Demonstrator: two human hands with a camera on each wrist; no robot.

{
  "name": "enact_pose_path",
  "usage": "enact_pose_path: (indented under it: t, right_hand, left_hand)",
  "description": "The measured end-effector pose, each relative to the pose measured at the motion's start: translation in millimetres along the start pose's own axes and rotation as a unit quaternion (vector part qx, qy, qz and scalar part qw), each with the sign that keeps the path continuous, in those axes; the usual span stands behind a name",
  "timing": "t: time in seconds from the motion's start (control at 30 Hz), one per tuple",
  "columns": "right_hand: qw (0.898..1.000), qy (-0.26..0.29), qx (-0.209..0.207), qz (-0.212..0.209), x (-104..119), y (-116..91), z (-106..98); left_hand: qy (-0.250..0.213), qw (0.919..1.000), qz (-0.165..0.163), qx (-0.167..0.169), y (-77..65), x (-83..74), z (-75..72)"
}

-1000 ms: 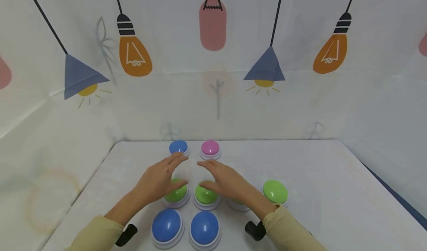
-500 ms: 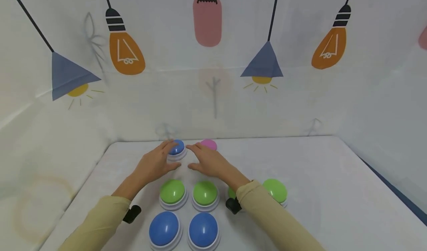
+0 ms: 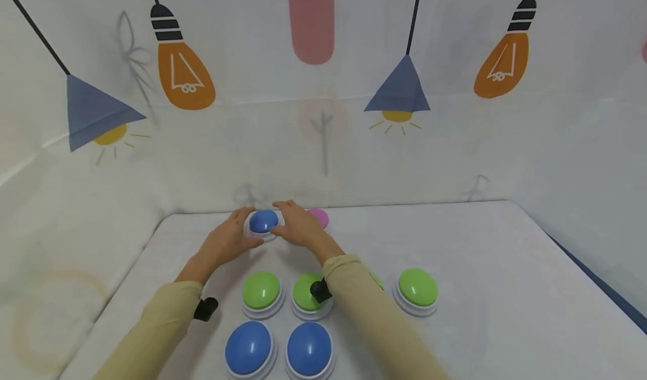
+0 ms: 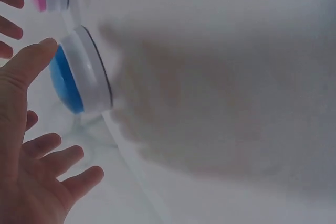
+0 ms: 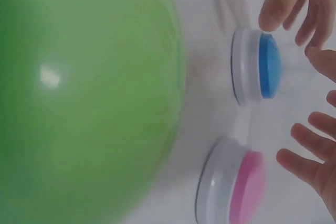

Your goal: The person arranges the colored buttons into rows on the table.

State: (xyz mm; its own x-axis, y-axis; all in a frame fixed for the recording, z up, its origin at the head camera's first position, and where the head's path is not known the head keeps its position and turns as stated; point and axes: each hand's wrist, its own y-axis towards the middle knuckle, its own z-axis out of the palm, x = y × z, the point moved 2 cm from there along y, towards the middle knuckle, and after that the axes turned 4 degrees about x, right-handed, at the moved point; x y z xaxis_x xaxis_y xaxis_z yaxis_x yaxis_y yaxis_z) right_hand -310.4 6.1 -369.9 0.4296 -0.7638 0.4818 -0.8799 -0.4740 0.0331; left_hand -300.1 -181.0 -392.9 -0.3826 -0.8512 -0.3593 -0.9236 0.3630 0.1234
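Note:
At the back of the white table, a blue-domed push button [image 3: 264, 221] on a white round base stands between my two hands. My left hand [image 3: 226, 239] is at its left side, fingers spread and thumb toward the front. On the other side my right hand [image 3: 299, 225] reaches in with fingers extended, partly covering the pink button [image 3: 319, 217]. In the left wrist view the thumb tip overlaps the edge of the blue dome [image 4: 68, 80]. The right wrist view shows both hands held around the blue button [image 5: 270, 66], fingers apart and gripping nothing.
Several green buttons, among them one at the right [image 3: 418, 287], form a middle row; my right sleeve [image 3: 374, 312] passes over part of it. Two larger-looking blue buttons [image 3: 248, 347] stand in front. A printed white cloth wall [image 3: 242, 144] rises behind the table's back edge.
Both hands have moved forward from above the green buttons to the back blue button. The right hand has also shifted left, uncovering part of the pink button. The head view has tilted slightly down.

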Motion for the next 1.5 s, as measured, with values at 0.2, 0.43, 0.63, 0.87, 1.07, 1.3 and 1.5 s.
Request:
enact_pose_path:
  t: [0.2,0.43,0.63,0.87,1.07,1.3,1.5]
  right_hand:
    - [1.000,0.013,0.013,0.014,2.7,14.3,13.2]
    - [0.999,0.016,0.032,0.038,-0.6,25.3,26.0]
    - [0.996,0.009,0.066,0.059,-1.7,30.7,36.0]
    - [0.992,0.006,0.098,0.074,1.1,30.5,38.9]
    - [0.992,0.000,0.101,0.081,4.2,29.9,39.2]
    - [0.992,0.004,0.097,0.081,5.6,28.1,40.8]
    - [0.994,-0.013,0.082,0.071,6.9,25.8,38.2]
  left_hand:
    - [-0.018,0.9984,-0.033,0.042,2.7,17.2,3.0]
    - [-0.022,0.9929,-0.063,0.099,3.3,24.2,9.9]
    - [-0.002,0.9927,-0.058,0.106,5.0,19.1,14.3]
    - [0.022,0.9928,-0.054,0.105,4.9,16.4,17.6]
    - [0.028,0.9939,-0.051,0.094,4.1,16.6,16.4]
    - [0.037,0.9949,-0.038,0.086,1.3,17.6,16.9]
    - [0.037,0.9961,-0.026,0.076,-0.7,17.2,18.2]
